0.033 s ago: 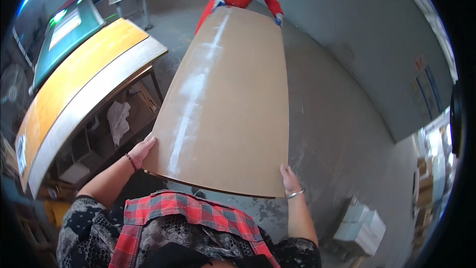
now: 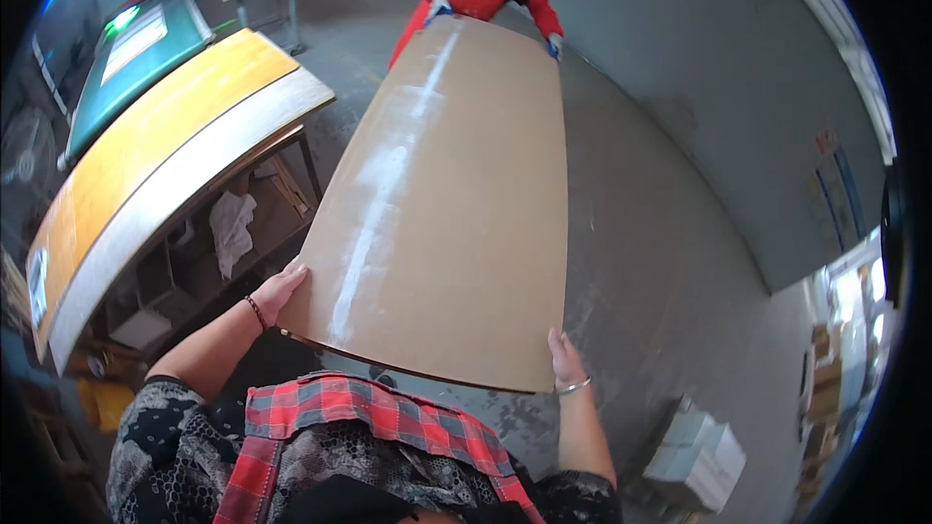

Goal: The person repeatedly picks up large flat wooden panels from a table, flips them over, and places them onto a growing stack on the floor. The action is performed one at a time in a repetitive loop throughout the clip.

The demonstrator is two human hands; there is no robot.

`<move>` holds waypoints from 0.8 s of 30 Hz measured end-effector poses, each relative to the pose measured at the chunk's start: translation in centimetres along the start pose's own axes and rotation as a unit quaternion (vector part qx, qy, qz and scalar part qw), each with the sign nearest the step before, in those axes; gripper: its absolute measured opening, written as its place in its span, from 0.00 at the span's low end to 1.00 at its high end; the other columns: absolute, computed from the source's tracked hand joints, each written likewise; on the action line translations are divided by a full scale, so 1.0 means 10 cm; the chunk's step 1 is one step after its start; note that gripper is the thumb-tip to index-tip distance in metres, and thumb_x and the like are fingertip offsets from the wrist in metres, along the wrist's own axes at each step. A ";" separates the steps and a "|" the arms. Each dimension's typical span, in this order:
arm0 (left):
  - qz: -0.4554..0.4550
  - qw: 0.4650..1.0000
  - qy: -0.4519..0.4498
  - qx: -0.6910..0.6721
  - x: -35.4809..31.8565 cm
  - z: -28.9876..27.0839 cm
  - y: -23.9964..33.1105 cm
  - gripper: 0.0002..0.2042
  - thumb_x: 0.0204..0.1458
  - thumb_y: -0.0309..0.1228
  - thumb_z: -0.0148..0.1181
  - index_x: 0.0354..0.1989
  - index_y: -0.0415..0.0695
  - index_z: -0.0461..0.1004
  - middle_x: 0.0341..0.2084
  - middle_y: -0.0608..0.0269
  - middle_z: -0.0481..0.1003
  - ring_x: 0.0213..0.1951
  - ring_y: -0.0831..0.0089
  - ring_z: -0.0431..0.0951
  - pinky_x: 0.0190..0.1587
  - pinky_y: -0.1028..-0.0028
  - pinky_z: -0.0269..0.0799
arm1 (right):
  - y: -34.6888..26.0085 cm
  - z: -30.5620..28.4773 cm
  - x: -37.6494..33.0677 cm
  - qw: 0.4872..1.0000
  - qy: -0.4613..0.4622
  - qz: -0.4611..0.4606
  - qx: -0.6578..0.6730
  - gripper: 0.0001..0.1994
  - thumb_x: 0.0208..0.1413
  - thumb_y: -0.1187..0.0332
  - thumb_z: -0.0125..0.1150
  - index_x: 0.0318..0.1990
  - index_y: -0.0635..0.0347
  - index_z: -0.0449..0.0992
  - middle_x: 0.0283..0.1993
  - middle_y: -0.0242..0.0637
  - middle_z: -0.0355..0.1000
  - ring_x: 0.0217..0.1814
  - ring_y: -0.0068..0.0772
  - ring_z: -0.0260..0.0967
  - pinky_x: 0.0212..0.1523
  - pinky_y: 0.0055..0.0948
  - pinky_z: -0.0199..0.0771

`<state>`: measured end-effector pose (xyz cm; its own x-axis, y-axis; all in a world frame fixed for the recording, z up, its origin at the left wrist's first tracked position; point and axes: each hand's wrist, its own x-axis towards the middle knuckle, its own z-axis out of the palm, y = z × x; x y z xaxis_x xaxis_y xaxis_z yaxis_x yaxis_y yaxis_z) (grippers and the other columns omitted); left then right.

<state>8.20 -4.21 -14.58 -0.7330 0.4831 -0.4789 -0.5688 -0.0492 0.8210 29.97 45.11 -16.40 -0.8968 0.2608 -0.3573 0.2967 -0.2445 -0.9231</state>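
Between the person and a co-worker in red at the far end, a large tan board [image 2: 447, 204] hangs level above the grey concrete floor [image 2: 660, 262], carried lengthwise. At its near edge the left hand [image 2: 280, 293] cups the left corner, fingers curled under and thumb along the side, closed on the board. The right hand [image 2: 565, 359] clasps the near right corner the same way, a bangle on its wrist. At the far edge the co-worker's gloved hands [image 2: 439, 10] hold the two far corners.

The board looks thin for its span, with a smooth, slightly glossy face streaked by a pale dusty line down its length. It probably flexes and sags in the middle, so it likely handles as awkward rather than very heavy. The smooth face offers little friction; the edges and corners are the sound places to hold, fingers beneath and thumbs on top. Its corners seem liable to chip if knocked.

To the left stands a counter [image 2: 194, 184] topped with stacked boards, an orange-yellow one uppermost, well apart from the carried board. White boxes [image 2: 694, 461] sit on the floor near right.
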 end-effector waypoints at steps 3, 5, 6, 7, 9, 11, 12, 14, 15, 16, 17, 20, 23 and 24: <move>-0.015 0.999 -0.025 -0.040 0.03 -0.10 -0.07 0.24 0.57 0.36 0.43 0.63 0.55 0.48 0.50 0.64 0.65 0.48 0.71 0.69 0.49 0.64 0.66 | -0.06 0.02 0.00 0.997 0.034 -0.026 -0.067 0.21 0.60 0.60 0.44 0.55 0.67 0.58 0.55 0.36 0.61 0.57 0.25 0.56 0.58 0.27 0.55; -0.046 0.996 -0.031 -0.071 0.07 -0.26 -0.16 0.25 0.56 0.34 0.46 0.62 0.55 0.49 0.51 0.64 0.65 0.49 0.70 0.68 0.49 0.63 0.66 | -0.14 0.07 -0.01 0.996 0.000 -0.031 -0.084 0.23 0.60 0.58 0.43 0.56 0.67 0.58 0.56 0.36 0.60 0.57 0.27 0.56 0.58 0.29 0.55; -0.019 0.995 -0.044 -0.085 0.07 -0.30 -0.19 0.24 0.55 0.35 0.49 0.61 0.55 0.52 0.49 0.65 0.66 0.47 0.69 0.70 0.48 0.63 0.67 | -0.22 0.15 -0.05 0.996 0.003 -0.017 -0.087 0.26 0.60 0.54 0.41 0.58 0.66 0.55 0.58 0.37 0.58 0.59 0.30 0.55 0.59 0.31 0.54; -0.046 0.994 -0.014 -0.096 0.06 -0.28 -0.19 0.23 0.54 0.36 0.51 0.59 0.55 0.56 0.46 0.66 0.68 0.44 0.70 0.71 0.47 0.65 0.68 | -0.30 0.21 -0.12 0.996 0.005 -0.005 -0.092 0.30 0.60 0.50 0.39 0.60 0.65 0.52 0.60 0.39 0.56 0.61 0.34 0.54 0.61 0.33 0.53; -0.037 0.997 0.024 -0.058 0.09 -0.22 -0.19 0.22 0.54 0.39 0.51 0.58 0.54 0.58 0.42 0.66 0.69 0.42 0.74 0.71 0.45 0.69 0.68 | -0.35 0.24 -0.22 0.998 0.029 -0.004 -0.051 0.33 0.57 0.45 0.38 0.61 0.63 0.52 0.61 0.39 0.55 0.62 0.37 0.52 0.62 0.35 0.51; 0.000 0.999 0.020 0.028 0.10 -0.08 -0.17 0.37 0.52 0.49 0.50 0.64 0.43 0.43 0.53 0.61 0.62 0.53 0.74 0.61 0.55 0.74 0.56 | -0.56 0.10 -0.21 0.998 -0.018 -0.019 -0.050 0.36 0.55 0.41 0.37 0.61 0.63 0.51 0.62 0.40 0.53 0.63 0.39 0.50 0.61 0.38 0.52; 0.016 0.999 0.015 0.030 0.10 -0.04 -0.15 0.39 0.51 0.50 0.50 0.63 0.40 0.41 0.58 0.56 0.57 0.58 0.70 0.56 0.59 0.73 0.51 | -0.72 0.08 -0.21 1.000 -0.025 -0.008 -0.009 0.35 0.56 0.43 0.38 0.60 0.64 0.53 0.61 0.40 0.55 0.62 0.40 0.53 0.60 0.38 0.54; 0.028 1.000 0.002 0.011 0.09 0.08 -0.08 0.38 0.52 0.51 0.48 0.63 0.39 0.42 0.62 0.56 0.50 0.62 0.69 0.50 0.61 0.74 0.45 | -1.16 0.07 -0.25 0.998 -0.034 0.006 0.044 0.33 0.57 0.45 0.38 0.58 0.66 0.55 0.59 0.41 0.58 0.60 0.40 0.56 0.58 0.38 0.57; 0.039 0.999 -0.006 -0.014 0.04 0.09 -0.03 0.38 0.52 0.51 0.48 0.63 0.39 0.43 0.62 0.57 0.48 0.63 0.69 0.48 0.62 0.74 0.43 | -1.40 0.15 -0.22 0.999 -0.043 0.003 0.033 0.32 0.58 0.45 0.39 0.58 0.67 0.56 0.58 0.41 0.59 0.59 0.40 0.57 0.57 0.38 0.58; 0.042 0.999 0.005 -0.017 0.03 0.11 -0.01 0.34 0.53 0.49 0.47 0.63 0.41 0.46 0.61 0.59 0.51 0.62 0.71 0.50 0.61 0.74 0.45 | -1.66 0.26 -0.15 0.999 -0.054 -0.001 0.011 0.32 0.58 0.46 0.39 0.57 0.67 0.56 0.58 0.41 0.60 0.58 0.40 0.58 0.57 0.37 0.59; 0.040 0.999 0.010 -0.018 0.01 0.14 0.08 0.31 0.54 0.48 0.47 0.62 0.43 0.50 0.60 0.61 0.53 0.60 0.73 0.51 0.60 0.74 0.47 | -1.88 0.28 -0.17 0.998 -0.054 -0.010 -0.014 0.31 0.58 0.47 0.39 0.57 0.67 0.57 0.57 0.42 0.60 0.57 0.40 0.58 0.56 0.37 0.59; 0.018 0.993 0.006 -0.113 -0.13 0.20 0.39 0.23 0.55 0.46 0.47 0.52 0.40 0.65 0.48 0.61 0.68 0.48 0.72 0.67 0.51 0.71 0.62 | -2.30 0.42 -0.06 0.992 -0.064 -0.029 -0.103 0.29 0.59 0.49 0.40 0.56 0.69 0.59 0.55 0.42 0.62 0.55 0.40 0.61 0.54 0.36 0.61; 0.029 0.992 0.121 -0.004 -0.06 -0.09 0.58 0.20 0.54 0.44 0.49 0.40 0.38 0.73 0.34 0.60 0.75 0.34 0.69 0.75 0.39 0.66 0.70 | -2.41 0.66 0.13 0.981 -0.081 -0.054 -0.169 0.28 0.59 0.51 0.41 0.54 0.70 0.60 0.53 0.43 0.64 0.53 0.40 0.63 0.53 0.36 0.63; 0.040 0.991 0.129 0.020 -0.15 -0.35 0.64 0.20 0.53 0.44 0.50 0.37 0.37 0.75 0.31 0.60 0.75 0.32 0.69 0.75 0.37 0.66 0.71 | -2.41 0.96 0.09 0.988 -0.035 -0.073 -0.135 0.21 0.60 0.59 0.45 0.48 0.72 0.66 0.45 0.42 0.70 0.44 0.37 0.69 0.47 0.31 0.69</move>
<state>4.31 -8.27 -9.69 -0.8486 0.2400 -0.4715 -0.4942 -0.0410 0.8684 18.84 42.29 6.86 -0.9543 0.2075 -0.2149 0.2299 0.0508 -0.9719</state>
